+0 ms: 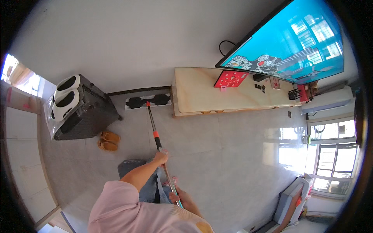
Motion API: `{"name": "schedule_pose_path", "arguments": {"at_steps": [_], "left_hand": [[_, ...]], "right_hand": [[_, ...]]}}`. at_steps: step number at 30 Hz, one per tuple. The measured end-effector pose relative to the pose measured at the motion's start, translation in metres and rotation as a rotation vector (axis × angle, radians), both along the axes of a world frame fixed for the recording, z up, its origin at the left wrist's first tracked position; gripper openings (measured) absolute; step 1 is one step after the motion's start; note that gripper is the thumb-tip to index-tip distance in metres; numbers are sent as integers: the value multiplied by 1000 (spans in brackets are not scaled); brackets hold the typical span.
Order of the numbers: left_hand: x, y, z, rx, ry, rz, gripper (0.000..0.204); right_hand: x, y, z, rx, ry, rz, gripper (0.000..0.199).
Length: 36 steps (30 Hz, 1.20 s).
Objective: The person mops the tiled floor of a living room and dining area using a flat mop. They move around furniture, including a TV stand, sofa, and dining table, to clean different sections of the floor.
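Observation:
A flat mop point(151, 120) with a steel pole and orange-red collars slants away from me across the grey tile floor. My left hand point(160, 158) is closed around its pole just below the black grip section. Lower down, close to my body, my right hand point(182, 197) wraps the same pole near its end. The mop head point(159, 99), black on a white pad, lies flat on the floor by the wall. It fits into the gap between a dark suitcase and a long low cabinet.
Left of the mop stands the dark suitcase point(87, 112) with white-framed items on top. Tan slippers point(109, 141) lie beside it. The marble-topped cabinet point(194, 89) runs right, under a large lit television point(287, 42). At lower right is a grey piece of furniture point(287, 200).

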<state>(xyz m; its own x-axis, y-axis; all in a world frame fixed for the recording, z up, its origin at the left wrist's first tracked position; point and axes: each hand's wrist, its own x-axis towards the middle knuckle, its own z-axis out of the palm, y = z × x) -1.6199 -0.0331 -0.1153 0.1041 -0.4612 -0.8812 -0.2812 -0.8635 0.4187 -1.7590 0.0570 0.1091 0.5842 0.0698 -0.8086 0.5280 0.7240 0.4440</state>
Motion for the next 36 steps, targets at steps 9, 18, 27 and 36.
{"name": "schedule_pose_path", "arguments": {"at_steps": [9, 18, 27, 36], "left_hand": [[-66, 125, 37, 150, 86, 31, 29], [-94, 121, 40, 28, 61, 48, 29], [-41, 15, 22, 7, 221, 406, 45], [-84, 117, 12, -104, 58, -73, 46]], "right_hand": [[-66, 106, 38, -109, 61, 84, 35], [-90, 97, 49, -177, 176, 277, 42], [-49, -8, -47, 11, -221, -65, 37], [-86, 65, 21, 29, -243, -49, 39]]}}
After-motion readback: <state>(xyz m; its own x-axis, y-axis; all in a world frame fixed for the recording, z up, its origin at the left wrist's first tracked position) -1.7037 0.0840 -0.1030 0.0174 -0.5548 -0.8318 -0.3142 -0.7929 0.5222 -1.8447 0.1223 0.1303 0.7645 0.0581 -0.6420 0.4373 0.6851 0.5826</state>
